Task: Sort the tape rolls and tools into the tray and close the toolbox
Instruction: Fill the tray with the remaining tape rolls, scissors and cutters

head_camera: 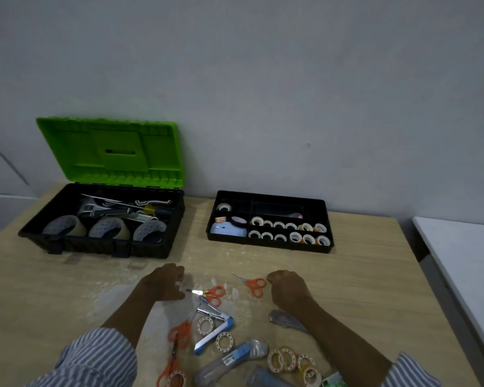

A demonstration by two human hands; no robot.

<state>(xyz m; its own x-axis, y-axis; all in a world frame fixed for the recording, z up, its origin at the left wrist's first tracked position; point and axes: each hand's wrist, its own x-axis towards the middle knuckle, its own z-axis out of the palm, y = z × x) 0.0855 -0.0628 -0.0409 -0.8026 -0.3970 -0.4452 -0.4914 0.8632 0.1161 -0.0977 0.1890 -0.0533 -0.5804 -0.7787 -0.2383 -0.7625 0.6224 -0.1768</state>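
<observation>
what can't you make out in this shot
Head view:
- Left hand: curled fingers hide whether it pinches the scissors blade.
- Right hand: back faces camera; palm hidden.
- Tray back compartment: tool too dark, blurred.
- Lowest tape roll: cut off by bottom edge.

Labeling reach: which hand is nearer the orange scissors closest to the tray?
Right. The right hand sits right of the scissors; left hand is farther away on their other side.

Dim, soft, blurry; wide-angle edge distortion.
</observation>
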